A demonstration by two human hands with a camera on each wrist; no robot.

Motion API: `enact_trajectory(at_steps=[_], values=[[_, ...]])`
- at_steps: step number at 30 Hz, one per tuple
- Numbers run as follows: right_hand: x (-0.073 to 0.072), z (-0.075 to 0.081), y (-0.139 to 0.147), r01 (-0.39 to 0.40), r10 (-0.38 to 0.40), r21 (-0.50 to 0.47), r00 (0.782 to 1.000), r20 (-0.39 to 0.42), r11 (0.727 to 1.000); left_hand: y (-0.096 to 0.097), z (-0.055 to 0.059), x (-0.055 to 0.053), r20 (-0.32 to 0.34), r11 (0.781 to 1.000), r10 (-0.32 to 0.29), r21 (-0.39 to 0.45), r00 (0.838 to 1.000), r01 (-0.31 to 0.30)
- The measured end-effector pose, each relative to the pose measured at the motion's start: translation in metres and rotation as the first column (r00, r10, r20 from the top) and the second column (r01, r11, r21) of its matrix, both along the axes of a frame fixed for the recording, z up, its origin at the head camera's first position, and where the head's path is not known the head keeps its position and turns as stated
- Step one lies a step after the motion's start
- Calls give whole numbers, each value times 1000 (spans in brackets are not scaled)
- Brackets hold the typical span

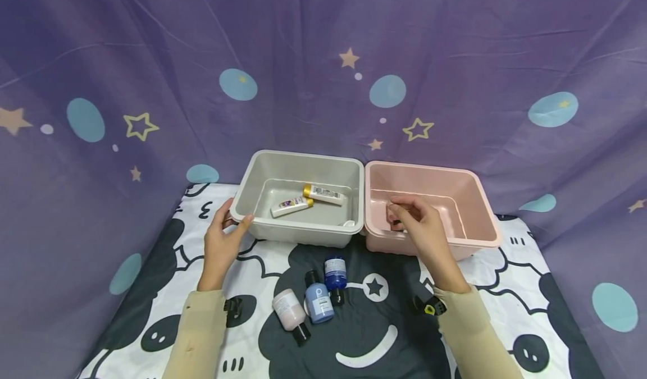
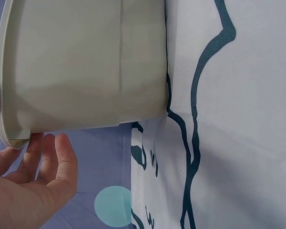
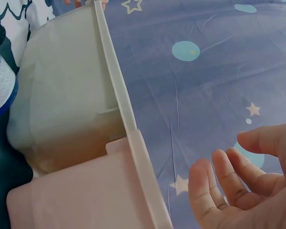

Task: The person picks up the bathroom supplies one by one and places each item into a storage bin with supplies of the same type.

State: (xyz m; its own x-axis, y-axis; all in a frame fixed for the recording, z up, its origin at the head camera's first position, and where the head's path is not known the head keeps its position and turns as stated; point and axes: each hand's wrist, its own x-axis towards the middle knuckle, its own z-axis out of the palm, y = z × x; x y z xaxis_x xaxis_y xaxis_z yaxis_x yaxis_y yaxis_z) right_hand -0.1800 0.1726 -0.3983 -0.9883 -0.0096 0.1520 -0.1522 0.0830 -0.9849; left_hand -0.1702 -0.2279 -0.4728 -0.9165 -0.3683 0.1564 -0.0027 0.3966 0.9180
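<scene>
At the left corner of the grey bin point(image 1: 293, 230), my left hand point(image 1: 221, 247) grips the rim. Its thumb lies over the edge, and in the left wrist view the fingers point(image 2: 62, 162) curl up under the lip. My right hand point(image 1: 427, 236) hovers over the near left part of the pink bin point(image 1: 475, 205). The right wrist view shows that hand point(image 3: 248, 186) with loosely bent fingers, thumb apart and nothing between them. Beneath its fingertips in the head view, a small pinkish and dark thing point(image 1: 396, 222) shows in the pink bin, mostly hidden.
Two white tubes with yellow caps, one left point(image 1: 292, 206) and one right point(image 1: 326, 195), lie in the grey bin. In front lie a pink bottle point(image 1: 289, 309), a light blue bottle point(image 1: 319, 300) and a dark blue bottle point(image 1: 336, 275). A purple curtain point(image 1: 303, 42) hangs behind.
</scene>
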Motion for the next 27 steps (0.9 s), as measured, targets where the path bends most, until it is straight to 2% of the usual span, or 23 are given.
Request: enact_trajectory(at_steps=[5, 15, 22, 27], values=[[14, -7, 11, 51, -51, 33, 999, -18, 998, 0, 1, 0, -1, 1000, 2, -9, 1000, -2], [37, -17, 29, 103, -103, 19, 995, -5, 994, 7, 1, 6, -47, 998, 45, -42, 998, -47], [46, -24, 43, 143, -143, 29, 990, -1, 989, 19, 0, 24, -77, 992, 111, -59, 991, -116], [52, -29, 53, 183, -184, 66, 983, 10, 981, 28, -4, 42, -84, 991, 99, -77, 992, -105]])
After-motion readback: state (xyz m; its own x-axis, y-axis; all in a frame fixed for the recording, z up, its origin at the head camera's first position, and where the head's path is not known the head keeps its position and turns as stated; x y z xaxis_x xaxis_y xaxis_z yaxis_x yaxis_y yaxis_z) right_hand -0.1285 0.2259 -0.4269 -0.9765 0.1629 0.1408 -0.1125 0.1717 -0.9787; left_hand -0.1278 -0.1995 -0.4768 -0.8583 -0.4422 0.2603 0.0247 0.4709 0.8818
